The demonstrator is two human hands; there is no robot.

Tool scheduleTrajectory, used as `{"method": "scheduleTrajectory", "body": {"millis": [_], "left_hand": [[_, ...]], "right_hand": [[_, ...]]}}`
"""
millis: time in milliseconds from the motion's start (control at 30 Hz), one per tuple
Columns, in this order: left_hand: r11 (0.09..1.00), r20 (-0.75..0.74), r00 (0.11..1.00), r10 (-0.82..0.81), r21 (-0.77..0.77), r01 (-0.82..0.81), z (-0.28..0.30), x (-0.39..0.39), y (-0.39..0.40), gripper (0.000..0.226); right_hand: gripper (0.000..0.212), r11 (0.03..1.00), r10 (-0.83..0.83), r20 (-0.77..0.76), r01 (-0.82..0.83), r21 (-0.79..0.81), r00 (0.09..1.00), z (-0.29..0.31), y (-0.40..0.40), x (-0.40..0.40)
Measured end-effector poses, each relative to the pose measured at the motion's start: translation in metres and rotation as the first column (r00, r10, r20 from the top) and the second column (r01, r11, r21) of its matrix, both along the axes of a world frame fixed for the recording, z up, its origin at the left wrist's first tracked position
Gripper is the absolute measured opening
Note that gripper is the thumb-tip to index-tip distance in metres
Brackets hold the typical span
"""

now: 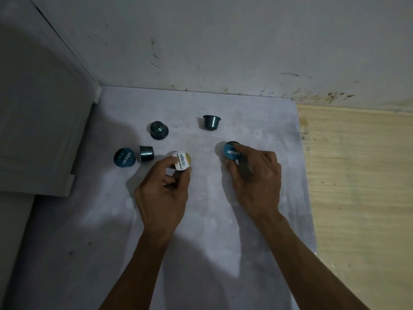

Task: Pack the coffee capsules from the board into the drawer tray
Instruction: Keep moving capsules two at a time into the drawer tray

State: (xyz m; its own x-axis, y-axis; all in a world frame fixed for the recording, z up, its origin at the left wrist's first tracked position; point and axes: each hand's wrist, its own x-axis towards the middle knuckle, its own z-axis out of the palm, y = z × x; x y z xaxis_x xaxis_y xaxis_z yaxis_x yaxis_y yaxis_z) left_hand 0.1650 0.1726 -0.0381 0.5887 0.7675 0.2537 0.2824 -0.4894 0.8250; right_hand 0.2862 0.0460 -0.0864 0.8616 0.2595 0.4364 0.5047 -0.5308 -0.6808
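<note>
From the head camera, your left hand (164,189) pinches the white-and-gold capsule (182,161) near the middle of the pale board (201,220), foil lid facing up. Your right hand (254,173) grips a blue-lidded capsule (231,151) at 3 o'clock from it, fingers curled round the rim. 4 more teal capsules lie loose: one (124,157) and another on its side (146,153) at 9 o'clock, one (158,130) at 11 o'clock, one (211,122) at 1 o'clock. No drawer tray shows.
</note>
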Motion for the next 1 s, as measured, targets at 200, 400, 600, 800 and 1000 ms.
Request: {"method": "scheduleTrajectory", "body": {"millis": [200, 400, 600, 800, 1000], "left_hand": [[0.993, 0.069, 0.997, 0.029, -0.118, -0.021, 0.01, 0.003, 0.0, 0.026], [0.986, 0.088, 0.993, 0.079, -0.151, -0.065, 0.046, -0.016, -0.003, 0.028], [0.979, 0.151, 0.982, 0.111, -0.185, -0.082, 0.117, -0.05, -0.004, 0.021], [0.99, 0.191, 0.976, 0.104, -0.116, -0.083, 0.198, -0.108, 0.013, 0.02], [0.993, 0.241, 0.963, 0.117, -0.011, -0.118, 0.248, -0.209, 0.062, 0.016]], "right_hand": [[0.027, 0.999, 0.008, -0.013, -0.008, 0.031, 1.0, 0.016, -0.001, -0.002], [0.028, 0.995, 0.099, -0.05, -0.098, 0.019, 0.994, 0.076, -0.012, -0.028], [0.033, 0.99, 0.116, -0.063, -0.11, 0.091, 0.991, 0.155, -0.013, -0.062], [0.032, 0.977, 0.154, -0.062, -0.143, 0.161, 0.986, 0.227, 0.003, -0.117], [0.033, 0.967, 0.199, -0.035, -0.191, 0.17, 0.979, 0.267, 0.05, -0.211]]}}
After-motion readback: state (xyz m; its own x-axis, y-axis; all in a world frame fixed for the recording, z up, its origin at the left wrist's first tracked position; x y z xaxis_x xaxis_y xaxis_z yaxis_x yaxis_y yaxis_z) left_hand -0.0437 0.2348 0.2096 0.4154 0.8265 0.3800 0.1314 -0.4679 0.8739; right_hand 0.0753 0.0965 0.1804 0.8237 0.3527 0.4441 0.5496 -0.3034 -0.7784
